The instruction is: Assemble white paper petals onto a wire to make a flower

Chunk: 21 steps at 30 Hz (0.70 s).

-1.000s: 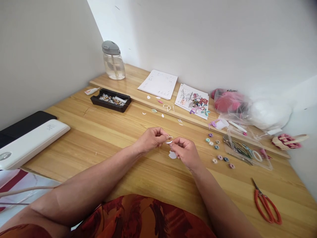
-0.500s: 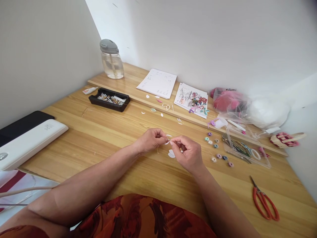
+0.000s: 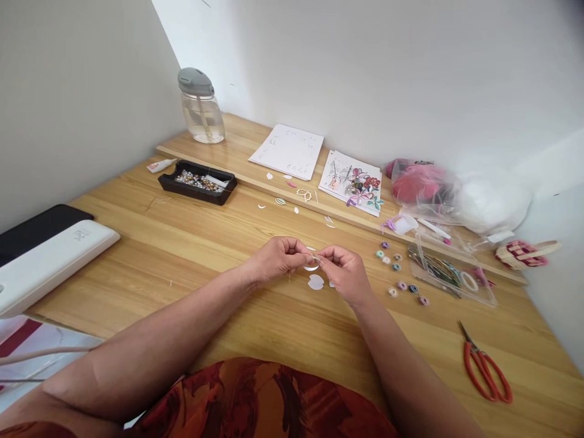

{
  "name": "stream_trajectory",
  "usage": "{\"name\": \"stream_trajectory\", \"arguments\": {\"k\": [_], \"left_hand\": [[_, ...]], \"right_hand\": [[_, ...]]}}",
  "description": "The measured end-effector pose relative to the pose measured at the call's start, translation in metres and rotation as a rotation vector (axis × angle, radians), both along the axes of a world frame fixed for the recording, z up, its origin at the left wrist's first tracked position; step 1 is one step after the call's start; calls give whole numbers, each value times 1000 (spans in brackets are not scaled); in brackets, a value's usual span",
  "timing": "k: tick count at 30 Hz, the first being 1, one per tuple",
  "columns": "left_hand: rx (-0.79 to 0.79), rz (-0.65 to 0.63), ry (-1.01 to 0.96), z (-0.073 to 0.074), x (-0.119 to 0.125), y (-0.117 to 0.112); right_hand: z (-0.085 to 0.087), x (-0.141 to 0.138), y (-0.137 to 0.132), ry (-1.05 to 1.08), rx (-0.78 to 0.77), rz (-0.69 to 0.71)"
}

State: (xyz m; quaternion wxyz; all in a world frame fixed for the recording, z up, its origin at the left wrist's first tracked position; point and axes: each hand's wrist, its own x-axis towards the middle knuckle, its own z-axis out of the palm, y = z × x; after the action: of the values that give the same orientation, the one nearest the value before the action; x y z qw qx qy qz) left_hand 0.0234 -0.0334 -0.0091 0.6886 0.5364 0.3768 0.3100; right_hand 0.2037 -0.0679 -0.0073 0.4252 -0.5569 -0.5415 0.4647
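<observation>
My left hand (image 3: 283, 260) and my right hand (image 3: 343, 271) meet fingertip to fingertip just above the middle of the desk. Both are closed in a pinch. A thin pale thread (image 3: 316, 259) runs between the fingertips, and a fine end hangs below my left hand. Any small piece inside the pinch is hidden by the fingers. Close under the hands show a white curved paper piece (image 3: 311, 268) and a round white paper cut-out (image 3: 316, 281). Part of another white piece (image 3: 332, 284) peeks out beside my right hand.
Several thread bobbins (image 3: 402, 285) lie to the right, near a clear box (image 3: 474, 293) of tools. Red-handled scissors (image 3: 487, 371) rest at the front right. A black bead tray (image 3: 196, 193), a bottle (image 3: 201, 112) and a white device (image 3: 59, 264) stand left. Paper stacks (image 3: 292, 149) lie behind.
My right hand has turned slightly and its fingers have shifted at the pinch. More of the white curved piece and the round cut-out shows beneath. The whole view has shifted a little.
</observation>
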Motion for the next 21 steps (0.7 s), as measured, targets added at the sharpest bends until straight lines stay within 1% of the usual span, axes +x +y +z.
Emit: {"name": "stream_trajectory", "arguments": {"k": [4,8,10,13,21], "left_hand": [[21,109,-29,-2,0,1],[14,151,-89,-1,1,2],[12,164,-108,-1,1,2],[7,185,-120,-2,2,2],[-3,204,-112,-2,2,3]], "right_hand": [[-1,-2,-2,62,-73,9],[-2,-5,-4,62,-87,31],[-2,-7,-5,43,-65,32],[-1,-10,-9,-41,24,4],[0,-15,-18,-390,365,-42]]}}
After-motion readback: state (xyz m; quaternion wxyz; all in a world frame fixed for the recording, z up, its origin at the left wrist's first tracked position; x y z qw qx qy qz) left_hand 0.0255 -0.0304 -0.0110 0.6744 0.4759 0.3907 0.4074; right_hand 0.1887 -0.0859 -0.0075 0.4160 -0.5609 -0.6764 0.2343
